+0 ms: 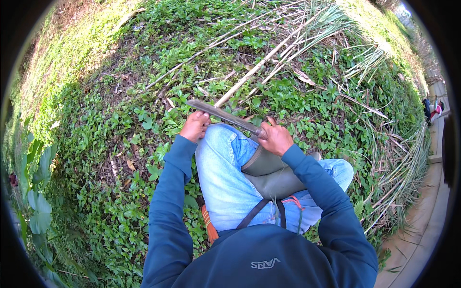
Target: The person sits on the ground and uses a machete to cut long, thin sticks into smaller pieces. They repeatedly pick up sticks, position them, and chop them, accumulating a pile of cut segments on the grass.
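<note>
Dial set on mid-scene, 12 at the top. One person, seated, legs crossed on weedy ground, two bare hands in sight from where I stand.

One machete [229, 117], near the middle toward 12, slanting from 11 o'clock down to 2. Right hand [277, 138], just off centre toward 3: wrapped firmly round the handle. Left hand [194, 126], near centre toward 10: fingers bent in beside the blade's far end; cannot tell whether they are closed on the blade, on the stalk behind it, or on neither.

One thick pale stalk [252, 72] passes behind the blade and runs out toward 1 o'clock, thinner stalks alongside, too tangled to count. One leafy bundle [331, 21] at 1; one smaller clump of cut leaves [367, 62] at 2; one long heap of grassy stems [403, 161] between 3 and 4.

On the sitter: two olive boots [276, 184], overlapping, below centre toward 5; faded jeans [218, 177]; one orange-bound object [209, 223] by the hip toward 7. One paved strip [422, 225] at 4.
</note>
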Tool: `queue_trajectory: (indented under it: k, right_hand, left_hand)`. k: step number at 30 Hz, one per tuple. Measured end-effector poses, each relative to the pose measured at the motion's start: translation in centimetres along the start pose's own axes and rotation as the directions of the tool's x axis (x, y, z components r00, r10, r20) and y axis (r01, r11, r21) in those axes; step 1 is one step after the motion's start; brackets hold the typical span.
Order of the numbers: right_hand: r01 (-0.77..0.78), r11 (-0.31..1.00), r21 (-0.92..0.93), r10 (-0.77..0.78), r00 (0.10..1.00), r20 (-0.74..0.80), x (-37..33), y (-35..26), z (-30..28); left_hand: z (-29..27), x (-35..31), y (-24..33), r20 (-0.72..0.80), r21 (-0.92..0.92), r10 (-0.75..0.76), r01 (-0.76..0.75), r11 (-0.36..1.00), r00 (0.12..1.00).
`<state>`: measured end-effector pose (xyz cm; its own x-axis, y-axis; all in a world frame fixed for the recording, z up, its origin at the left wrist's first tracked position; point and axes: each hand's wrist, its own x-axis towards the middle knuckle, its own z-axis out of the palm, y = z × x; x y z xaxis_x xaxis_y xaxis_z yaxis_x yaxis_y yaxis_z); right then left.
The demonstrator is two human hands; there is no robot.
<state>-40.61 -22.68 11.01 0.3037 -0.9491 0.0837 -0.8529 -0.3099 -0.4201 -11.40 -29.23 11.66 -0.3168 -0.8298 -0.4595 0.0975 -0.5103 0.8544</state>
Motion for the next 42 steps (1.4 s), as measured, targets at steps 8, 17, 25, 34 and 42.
queue_trajectory:
  k: [8, 17, 25, 34, 42]
  right_hand:
    - [-0.305, 0.952, -0.018, 0.305, 0.952, 0.016, 3.0, 2.8, 1.1]
    - [-0.419, 0.907, -0.044, 0.419, 0.908, -0.015, 5.7, 6.7, 0.0]
    - [-0.616, 0.785, 0.067, 0.619, 0.779, -0.101, 6.9, 9.4, 0.1]
    - [-0.179, 0.983, -0.038, 0.18, 0.983, 0.037, 1.3, 1.7, -0.6]
    - [-0.117, 0.984, -0.137, 0.145, 0.966, 0.213, 2.2, 1.1, -4.2]
  left_hand:
    - [-0.4, 1.8, -0.4, 0.022, -0.041, -0.045, 0.045, 0.998, 0.999]
    - [-0.4, 1.6, -0.2, 0.037, -0.05, -0.038, 0.039, 0.998, 0.999]
    - [-0.5, 2.2, 0.1, 0.033, -0.087, -0.099, 0.101, 0.991, 0.995]
    - [-0.8, 1.6, -0.1, -0.002, -0.18, -0.095, 0.093, 0.979, 0.995]
    - [-0.5, 2.1, -2.2, -0.189, 0.022, 0.138, -0.136, 0.99, 0.972]
